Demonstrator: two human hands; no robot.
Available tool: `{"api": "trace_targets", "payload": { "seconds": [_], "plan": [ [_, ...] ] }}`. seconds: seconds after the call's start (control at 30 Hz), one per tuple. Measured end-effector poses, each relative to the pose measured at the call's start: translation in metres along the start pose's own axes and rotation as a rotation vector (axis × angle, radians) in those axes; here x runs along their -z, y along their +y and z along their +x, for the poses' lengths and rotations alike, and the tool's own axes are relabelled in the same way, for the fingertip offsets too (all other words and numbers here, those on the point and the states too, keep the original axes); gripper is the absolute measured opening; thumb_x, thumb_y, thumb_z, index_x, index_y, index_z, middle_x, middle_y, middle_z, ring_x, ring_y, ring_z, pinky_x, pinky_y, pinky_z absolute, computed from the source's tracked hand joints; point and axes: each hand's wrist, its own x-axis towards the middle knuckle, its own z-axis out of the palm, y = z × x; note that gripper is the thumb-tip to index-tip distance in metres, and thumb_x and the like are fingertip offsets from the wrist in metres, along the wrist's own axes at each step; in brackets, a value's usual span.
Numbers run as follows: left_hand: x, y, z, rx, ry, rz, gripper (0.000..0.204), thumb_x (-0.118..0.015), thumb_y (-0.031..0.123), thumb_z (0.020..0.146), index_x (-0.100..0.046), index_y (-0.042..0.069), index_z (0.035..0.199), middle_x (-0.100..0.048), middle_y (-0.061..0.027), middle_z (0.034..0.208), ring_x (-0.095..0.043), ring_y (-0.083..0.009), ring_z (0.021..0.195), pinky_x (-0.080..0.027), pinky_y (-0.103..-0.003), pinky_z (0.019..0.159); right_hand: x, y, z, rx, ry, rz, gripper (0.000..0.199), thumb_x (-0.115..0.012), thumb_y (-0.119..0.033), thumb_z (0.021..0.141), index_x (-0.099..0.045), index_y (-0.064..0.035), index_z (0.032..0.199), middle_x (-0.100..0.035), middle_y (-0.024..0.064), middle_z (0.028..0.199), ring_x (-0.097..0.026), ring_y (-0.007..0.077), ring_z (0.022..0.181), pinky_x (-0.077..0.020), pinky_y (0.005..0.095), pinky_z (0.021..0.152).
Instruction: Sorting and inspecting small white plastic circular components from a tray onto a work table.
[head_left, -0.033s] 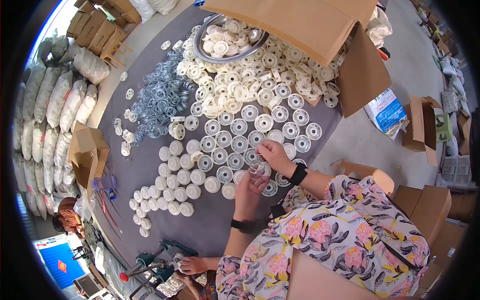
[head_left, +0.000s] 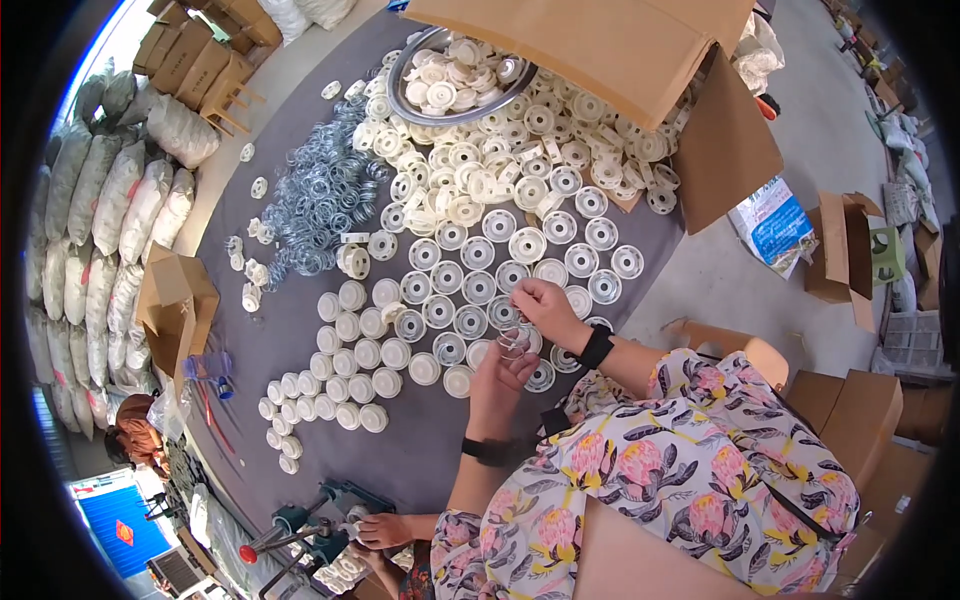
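My left hand (head_left: 498, 382) is closed around a few thin wire coil springs (head_left: 514, 344), held just above the laid-out parts. To its upper right, my right hand (head_left: 548, 308) has its thumb and fingers pinched together over the rows, and whatever lies between the fingertips is hidden. Round white plastic housings (head_left: 472, 322) with open faces and metallic-looking insides stand in rows under and around both hands. Left of them, rows of white round caps or closed pieces (head_left: 367, 353) run down toward the near left.
A tangled heap of wire springs (head_left: 322, 195) lies at the far left, beside a large pile of white plastic parts (head_left: 455, 180). Behind are a metal basin (head_left: 397, 95) of white discs and an open carton (head_left: 590, 45). A co-worker's hand (head_left: 380, 531) works at a green lever press (head_left: 325, 540).
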Motion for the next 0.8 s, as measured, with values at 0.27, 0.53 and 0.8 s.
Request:
{"api": "trace_targets", "payload": {
  "seconds": [0.27,0.53,0.8],
  "plan": [
    [0.004,0.013,0.012,0.274,-0.194,-0.181,0.046,-0.040,0.040,0.096,-0.052,0.001,0.116,-0.061,-0.0114,0.096,-0.059,-0.0171,0.080,-0.050,-0.033,0.080,0.000,-0.018,0.023,0.299,-0.094,-0.328,0.021,-0.059,-0.024,0.081,-0.059,-0.0035,0.077,-0.058,0.0091,0.071,-0.057,0.0234,0.064,-0.0441,0.0329,0.059],
    [0.002,0.038,0.009,0.209,0.122,0.529,0.040,-0.047,0.037,0.093,-0.057,0.001,0.106,-0.061,-0.0068,0.085,-0.057,-0.0135,0.061,-0.054,-0.035,0.068,-0.007,-0.022,0.032,0.615,-0.274,-0.848,0.026,-0.060,-0.035,0.078,-0.057,-0.0106,0.068,-0.057,0.0060,0.067,-0.058,0.0259,0.064,-0.0444,0.0359,0.056],
    [0.023,0.033,0.018,0.394,-0.202,0.224,0.036,-0.049,0.037,0.092,-0.058,0.003,0.101,-0.060,-0.0061,0.086,-0.060,-0.0148,0.068,-0.052,-0.030,0.060,-0.024,-0.062,0.064,0.461,-0.112,-0.365,0.022,-0.062,-0.026,0.080,-0.056,-0.0050,0.079,-0.057,0.0088,0.072,-0.056,0.0229,0.065,-0.0445,0.0321,0.060]
  ]
}}
